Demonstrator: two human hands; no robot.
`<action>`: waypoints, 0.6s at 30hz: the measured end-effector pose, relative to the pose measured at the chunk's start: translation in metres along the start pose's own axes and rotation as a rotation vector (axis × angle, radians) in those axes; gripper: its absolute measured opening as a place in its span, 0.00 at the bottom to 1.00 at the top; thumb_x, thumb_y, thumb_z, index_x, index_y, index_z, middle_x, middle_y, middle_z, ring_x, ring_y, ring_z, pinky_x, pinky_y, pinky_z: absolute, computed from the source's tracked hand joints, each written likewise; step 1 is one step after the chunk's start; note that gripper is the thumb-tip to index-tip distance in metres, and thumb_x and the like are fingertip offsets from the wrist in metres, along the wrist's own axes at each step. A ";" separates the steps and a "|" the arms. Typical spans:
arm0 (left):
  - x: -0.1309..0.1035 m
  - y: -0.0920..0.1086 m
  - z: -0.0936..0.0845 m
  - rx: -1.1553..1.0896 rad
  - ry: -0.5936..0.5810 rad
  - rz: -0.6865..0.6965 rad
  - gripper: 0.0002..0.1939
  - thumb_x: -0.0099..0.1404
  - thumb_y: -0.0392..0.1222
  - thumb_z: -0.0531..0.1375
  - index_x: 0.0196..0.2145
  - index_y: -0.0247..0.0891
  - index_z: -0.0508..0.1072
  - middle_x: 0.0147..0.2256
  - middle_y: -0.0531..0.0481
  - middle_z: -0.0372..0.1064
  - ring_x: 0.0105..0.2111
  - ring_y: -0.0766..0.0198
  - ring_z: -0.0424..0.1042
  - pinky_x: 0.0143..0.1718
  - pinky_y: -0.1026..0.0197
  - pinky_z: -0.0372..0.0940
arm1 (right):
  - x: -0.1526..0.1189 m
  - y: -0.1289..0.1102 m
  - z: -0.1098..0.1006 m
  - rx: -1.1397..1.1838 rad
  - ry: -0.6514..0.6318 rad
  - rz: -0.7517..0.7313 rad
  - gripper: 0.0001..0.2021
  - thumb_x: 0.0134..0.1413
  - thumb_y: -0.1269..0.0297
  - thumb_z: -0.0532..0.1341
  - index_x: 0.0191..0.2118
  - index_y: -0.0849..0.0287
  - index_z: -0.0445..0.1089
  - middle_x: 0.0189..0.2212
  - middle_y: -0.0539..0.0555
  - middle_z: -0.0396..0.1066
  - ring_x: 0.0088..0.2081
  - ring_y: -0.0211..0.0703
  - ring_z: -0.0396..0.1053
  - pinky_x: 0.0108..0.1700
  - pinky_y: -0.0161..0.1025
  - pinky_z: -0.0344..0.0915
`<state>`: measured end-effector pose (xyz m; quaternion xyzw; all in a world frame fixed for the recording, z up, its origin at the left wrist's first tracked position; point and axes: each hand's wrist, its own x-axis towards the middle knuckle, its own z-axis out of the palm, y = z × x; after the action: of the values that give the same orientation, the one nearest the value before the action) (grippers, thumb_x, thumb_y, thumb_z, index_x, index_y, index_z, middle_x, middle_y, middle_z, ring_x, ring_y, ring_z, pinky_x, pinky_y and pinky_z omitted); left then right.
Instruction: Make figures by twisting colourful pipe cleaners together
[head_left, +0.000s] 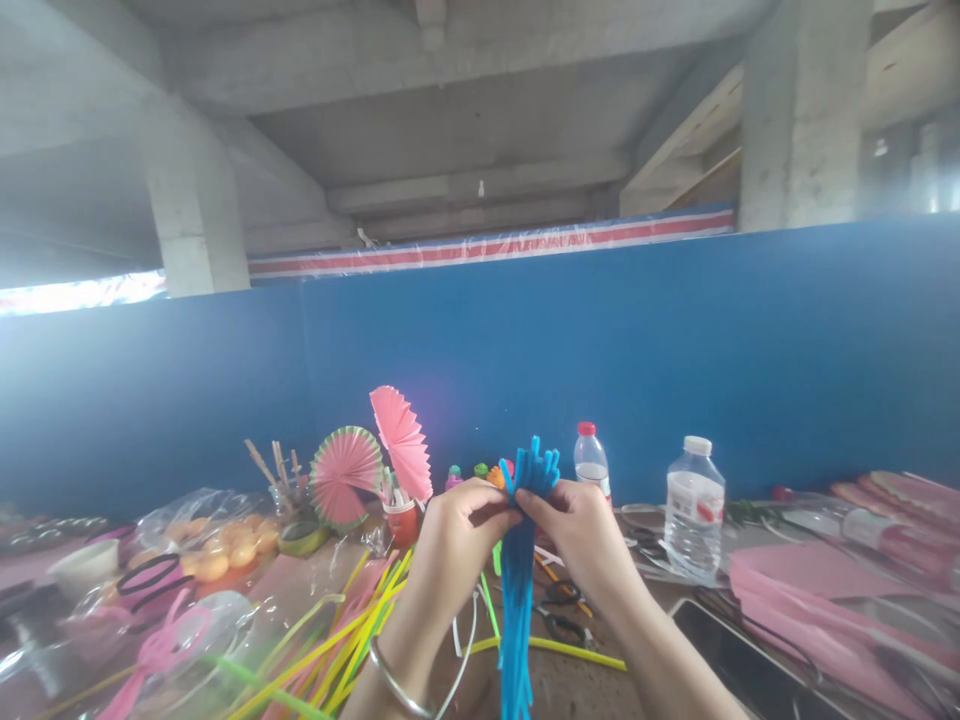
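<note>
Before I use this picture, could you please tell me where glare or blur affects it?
Head view: whitish glare hazes the blue partition toward its left end. Head view: the pink sheets at right look smeared, the blue pipe cleaners in the left hand and right hand clearer.

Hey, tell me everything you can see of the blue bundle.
The blue bundle is many thin, bright blue strands, apparently fuzzy like pipe cleaners. It is held roughly upright between the left hand and right hand, which pinch it near the top. Above them, short tips splay out unevenly; below, the strands hang close together to the picture's bottom edge.
</note>
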<state>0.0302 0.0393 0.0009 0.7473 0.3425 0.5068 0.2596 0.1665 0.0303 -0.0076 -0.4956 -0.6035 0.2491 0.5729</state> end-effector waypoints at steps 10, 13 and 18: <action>-0.002 0.000 0.013 0.132 0.162 0.017 0.10 0.58 0.40 0.54 0.25 0.37 0.72 0.25 0.51 0.68 0.26 0.64 0.65 0.26 0.66 0.60 | -0.001 0.004 0.005 0.058 0.037 -0.024 0.17 0.44 0.54 0.58 0.15 0.59 0.57 0.10 0.44 0.54 0.13 0.32 0.52 0.16 0.32 0.45; -0.004 -0.001 0.015 0.121 0.192 0.017 0.08 0.57 0.40 0.54 0.28 0.37 0.73 0.27 0.50 0.69 0.28 0.63 0.67 0.30 0.65 0.61 | -0.004 0.009 0.012 0.192 0.054 -0.073 0.15 0.46 0.54 0.57 0.20 0.61 0.63 0.14 0.45 0.58 0.17 0.33 0.54 0.19 0.31 0.49; -0.004 0.000 0.010 0.139 0.197 -0.020 0.08 0.57 0.42 0.55 0.27 0.36 0.71 0.24 0.53 0.69 0.25 0.65 0.66 0.27 0.67 0.59 | -0.006 0.012 0.018 0.288 0.041 -0.066 0.15 0.48 0.54 0.56 0.24 0.62 0.66 0.17 0.48 0.61 0.20 0.35 0.57 0.22 0.32 0.54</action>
<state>0.0386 0.0357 -0.0054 0.7065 0.4081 0.5502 0.1774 0.1522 0.0347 -0.0246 -0.3930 -0.5656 0.3042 0.6581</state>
